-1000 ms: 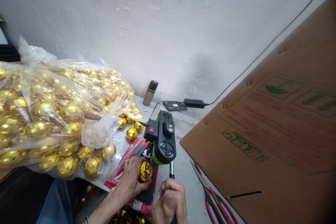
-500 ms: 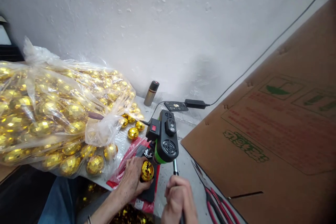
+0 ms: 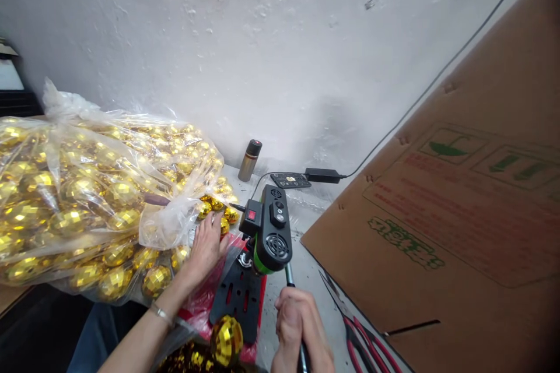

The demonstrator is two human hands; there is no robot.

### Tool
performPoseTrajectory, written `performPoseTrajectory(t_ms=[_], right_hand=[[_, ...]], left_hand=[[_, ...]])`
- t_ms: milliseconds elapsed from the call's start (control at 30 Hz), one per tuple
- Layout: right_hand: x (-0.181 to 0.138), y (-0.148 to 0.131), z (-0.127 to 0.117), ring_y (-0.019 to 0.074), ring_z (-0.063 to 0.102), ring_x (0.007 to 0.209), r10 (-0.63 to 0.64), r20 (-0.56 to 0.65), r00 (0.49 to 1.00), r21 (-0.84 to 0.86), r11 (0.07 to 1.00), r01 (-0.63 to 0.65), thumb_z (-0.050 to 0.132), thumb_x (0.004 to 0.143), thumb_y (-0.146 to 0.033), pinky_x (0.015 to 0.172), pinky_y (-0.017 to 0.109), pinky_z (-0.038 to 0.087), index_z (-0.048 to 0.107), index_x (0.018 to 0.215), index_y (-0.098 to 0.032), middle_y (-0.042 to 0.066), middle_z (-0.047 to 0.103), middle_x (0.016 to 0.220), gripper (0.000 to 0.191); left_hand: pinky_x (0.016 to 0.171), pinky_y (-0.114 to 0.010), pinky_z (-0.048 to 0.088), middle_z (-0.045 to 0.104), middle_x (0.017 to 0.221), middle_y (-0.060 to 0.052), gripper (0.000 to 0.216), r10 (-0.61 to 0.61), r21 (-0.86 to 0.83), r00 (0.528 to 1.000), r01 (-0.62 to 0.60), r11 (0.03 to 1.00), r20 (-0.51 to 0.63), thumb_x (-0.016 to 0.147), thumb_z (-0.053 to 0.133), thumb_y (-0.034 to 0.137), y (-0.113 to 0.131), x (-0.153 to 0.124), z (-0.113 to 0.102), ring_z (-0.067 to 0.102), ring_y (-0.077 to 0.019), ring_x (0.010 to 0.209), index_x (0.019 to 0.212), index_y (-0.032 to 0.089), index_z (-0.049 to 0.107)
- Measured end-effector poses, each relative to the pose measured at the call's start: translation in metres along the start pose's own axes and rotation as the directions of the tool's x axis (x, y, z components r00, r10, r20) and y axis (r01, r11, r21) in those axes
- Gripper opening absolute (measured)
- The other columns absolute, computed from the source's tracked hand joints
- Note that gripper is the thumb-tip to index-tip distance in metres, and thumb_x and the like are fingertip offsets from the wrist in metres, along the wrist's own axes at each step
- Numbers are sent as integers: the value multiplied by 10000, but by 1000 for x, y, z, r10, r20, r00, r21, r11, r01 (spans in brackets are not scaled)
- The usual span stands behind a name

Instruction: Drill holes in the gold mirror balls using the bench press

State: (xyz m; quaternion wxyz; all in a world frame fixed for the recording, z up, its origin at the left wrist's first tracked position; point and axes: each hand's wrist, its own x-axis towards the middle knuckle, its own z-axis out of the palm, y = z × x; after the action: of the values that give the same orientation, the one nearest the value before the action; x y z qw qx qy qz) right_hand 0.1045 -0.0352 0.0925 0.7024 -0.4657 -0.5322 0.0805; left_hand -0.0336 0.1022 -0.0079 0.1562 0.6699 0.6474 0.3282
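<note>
My right hand (image 3: 300, 329) is wrapped round the lever handle (image 3: 289, 274) of a small black and green bench drill press (image 3: 275, 227). To the left of the machine, my left hand (image 3: 207, 245) reaches out with its fingers apart, right at several shiny gold mirror balls (image 3: 231, 214); whether the fingertips touch one is hard to see. Another gold ball (image 3: 226, 341) is at the near edge of the slotted black base plate (image 3: 238, 291), above a heap of gold glitter pieces (image 3: 184, 358). Red plastic (image 3: 205, 285) lies beneath the base.
A large clear bag (image 3: 100, 186) full of gold balls fills the left side. Behind the drill press are a metallic bottle (image 3: 249, 161), a dark patterned phone-like slab (image 3: 290, 179) and a black power adapter (image 3: 324, 175). Red-handled shears (image 3: 365, 338) lie beside a cardboard box (image 3: 437, 215).
My left hand has let go of the gold ball at the machine and moved up and left to the loose balls. That ball is now lower, near the base's front edge. My right hand stays on the lever.
</note>
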Motion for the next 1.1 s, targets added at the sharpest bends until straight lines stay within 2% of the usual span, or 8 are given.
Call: performPoseTrajectory(t_ms=[100,200,300,433,500,667,900,1100], right_hand=[[0,0,0,99,472,637,-12,9,1000,5,1000,12,505,1108,-150,621,271,361,525,778,-220,-28,539,780,338],[1,1,-1,102,469,637,-34,29,999,6,999,34,485,1094,-104,618,267,369,506,791,-222,-27,517,769,326],[4,5,-6,102,493,635,-101,60,993,-2,995,101,483,1075,-65,608,256,387,493,784,-223,-27,512,749,331],[13,13,-15,91,519,613,-224,172,959,-32,972,233,483,1062,-59,561,228,401,507,810,-224,-27,538,745,302],[19,15,-18,85,533,616,-256,210,944,-41,962,270,477,1063,-63,554,210,413,528,846,-223,-28,550,756,275],[25,15,-20,81,556,634,-279,218,935,-43,954,295,479,1064,-70,578,196,447,540,874,-219,-31,548,762,249],[20,17,-20,74,543,618,-270,210,940,-35,958,283,479,1047,-53,558,194,432,499,831,-224,-36,535,753,276],[20,17,-20,70,546,601,-269,211,940,-38,958,283,480,1050,-62,550,194,426,501,822,-224,-38,539,745,281]], left_hand=[[1089,-512,541,711,1334,-201,488,-54,11,995,54,999,86,903,657,169,5,29,2,711,-348,1238,1386,141,591],[1001,-431,579,746,1173,-130,455,-70,-23,992,73,997,105,889,699,224,2,30,2,750,-310,1107,1334,167,623],[974,-412,593,740,1151,-102,450,-102,-88,990,111,990,93,918,682,326,-1,15,-7,751,-285,1060,1338,175,624],[948,-411,618,756,1213,-98,559,-195,-459,973,231,858,126,927,656,517,-2,-25,-20,757,-265,1008,1373,182,614],[1025,-424,598,758,1297,-109,632,-144,-551,977,209,808,159,887,703,564,-1,-50,-20,743,-293,1130,1397,202,612],[1098,-521,572,758,1365,-127,553,55,-459,972,58,887,229,878,742,475,0,-89,-1,723,-359,1249,1374,260,625],[1011,-534,621,746,1363,-149,552,183,-310,952,-101,945,246,860,739,299,4,-84,12,749,-388,1216,1396,262,616],[949,-514,630,732,1365,-175,601,180,-213,938,-119,970,297,826,755,252,6,-86,11,763,-396,1170,1411,233,618]])
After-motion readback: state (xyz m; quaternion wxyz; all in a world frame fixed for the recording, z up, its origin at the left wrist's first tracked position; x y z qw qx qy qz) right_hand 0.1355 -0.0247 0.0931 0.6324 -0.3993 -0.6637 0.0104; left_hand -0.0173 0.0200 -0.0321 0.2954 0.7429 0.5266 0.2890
